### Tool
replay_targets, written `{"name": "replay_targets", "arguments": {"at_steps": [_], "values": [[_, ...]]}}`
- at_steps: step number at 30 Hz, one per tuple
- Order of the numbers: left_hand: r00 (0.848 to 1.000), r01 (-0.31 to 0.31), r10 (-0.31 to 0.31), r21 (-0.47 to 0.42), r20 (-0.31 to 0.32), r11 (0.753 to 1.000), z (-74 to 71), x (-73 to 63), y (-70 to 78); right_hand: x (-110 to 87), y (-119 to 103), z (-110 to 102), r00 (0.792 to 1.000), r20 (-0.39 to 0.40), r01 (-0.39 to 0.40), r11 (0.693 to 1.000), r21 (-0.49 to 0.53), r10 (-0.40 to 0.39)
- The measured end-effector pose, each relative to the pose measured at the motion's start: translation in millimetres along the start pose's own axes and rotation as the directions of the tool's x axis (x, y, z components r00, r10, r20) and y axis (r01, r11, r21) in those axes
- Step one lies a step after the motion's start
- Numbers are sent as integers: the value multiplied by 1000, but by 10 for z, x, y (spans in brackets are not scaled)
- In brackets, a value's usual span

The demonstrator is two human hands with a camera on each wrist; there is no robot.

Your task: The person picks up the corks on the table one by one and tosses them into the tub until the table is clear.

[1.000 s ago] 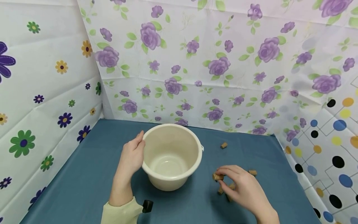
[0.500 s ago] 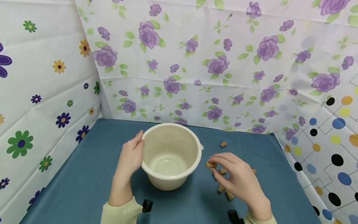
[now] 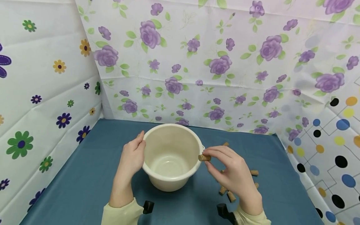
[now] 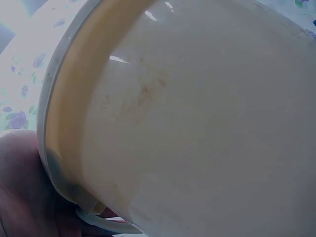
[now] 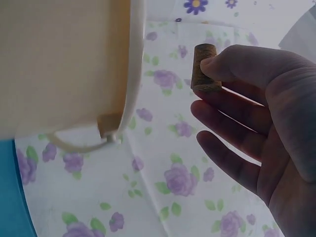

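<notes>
A cream plastic bucket (image 3: 168, 178) stands on the blue cloth, its inside bare in the head view. My left hand (image 3: 133, 154) grips the bucket's left rim; in the left wrist view that hand (image 4: 22, 187) shows at the rim beside the handle. Between thumb and fingers, my right hand (image 3: 229, 168) pinches a cork (image 3: 204, 157) at the bucket's right rim. In the right wrist view the cork (image 5: 204, 66) is held upright, apart from the bucket wall (image 5: 136, 59). Behind and below the right hand lie several corks, among them one cork (image 3: 231, 197), partly hidden.
Blue cloth (image 3: 81, 187) covers the table. One cork (image 3: 226, 144) lies farther back, mostly behind the right hand, and another cork (image 3: 254, 172) lies to its right. Flower-printed sheets (image 3: 180, 62) enclose the back and left, a dotted sheet (image 3: 337, 162) the right.
My right hand has carried the pinched cork up and left from the loose corks to the bucket's right rim. My left hand has stayed on the rim.
</notes>
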State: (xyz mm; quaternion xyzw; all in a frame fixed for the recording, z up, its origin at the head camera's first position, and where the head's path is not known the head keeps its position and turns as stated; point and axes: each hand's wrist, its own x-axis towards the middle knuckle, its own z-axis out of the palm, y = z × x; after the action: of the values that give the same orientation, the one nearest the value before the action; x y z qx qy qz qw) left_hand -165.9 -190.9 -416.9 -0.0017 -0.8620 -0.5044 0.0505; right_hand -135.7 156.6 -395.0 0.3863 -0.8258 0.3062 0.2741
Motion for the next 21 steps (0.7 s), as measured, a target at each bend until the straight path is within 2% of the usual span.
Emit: {"name": "replay_targets", "arguments": {"at_steps": [10, 21], "values": [[1000, -4, 4, -2, -6, 1000, -3, -11, -15, 52, -37, 88, 999, 3, -37, 999, 5, 37], [1000, -6, 6, -1, -4, 1000, -8, -1, -9, 81, -39, 130, 999, -45, -1, 1000, 7, 2]]}}
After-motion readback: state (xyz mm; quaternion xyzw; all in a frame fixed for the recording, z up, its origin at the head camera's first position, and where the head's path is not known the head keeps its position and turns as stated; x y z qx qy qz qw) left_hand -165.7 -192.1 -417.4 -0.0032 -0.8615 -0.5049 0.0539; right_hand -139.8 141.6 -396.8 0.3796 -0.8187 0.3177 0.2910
